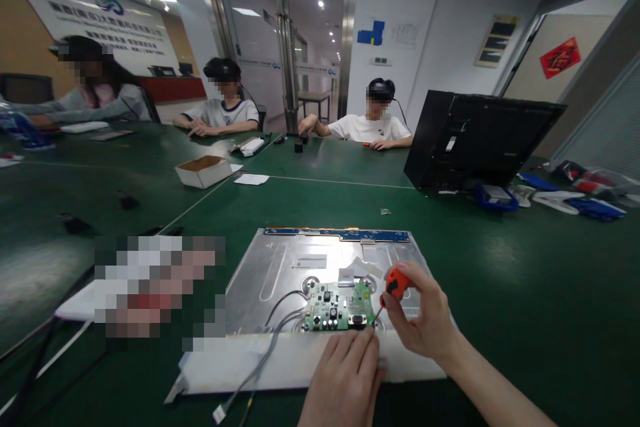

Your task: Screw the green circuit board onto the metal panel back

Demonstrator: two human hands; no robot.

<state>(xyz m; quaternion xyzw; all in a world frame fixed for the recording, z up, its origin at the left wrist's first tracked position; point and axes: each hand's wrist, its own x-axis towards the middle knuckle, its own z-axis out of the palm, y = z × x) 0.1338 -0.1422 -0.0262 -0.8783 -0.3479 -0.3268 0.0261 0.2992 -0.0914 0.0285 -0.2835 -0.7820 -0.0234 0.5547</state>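
My right hand [425,317] is closed around the orange and black handle of a screwdriver [397,282]. The thin shaft slants down to the lower right corner of a green circuit board [333,303]. Right by the shaft's tip, my left hand [345,380] has its fingers drawn together at the board's lower edge; whatever they pinch is hidden. The board sits on the silver metal back of a display panel [277,263]. A white strip [240,357] runs along the panel's near side, and grey cables [273,347] lead from the board over it.
Behind the panel at right stands a black monitor [480,140], with a blue tray [497,198] beside it. An open white box [203,171] and a paper slip [251,179] lie farther back on the green table [540,293]. Several people sit across it. Black cables [43,353] lie at left.
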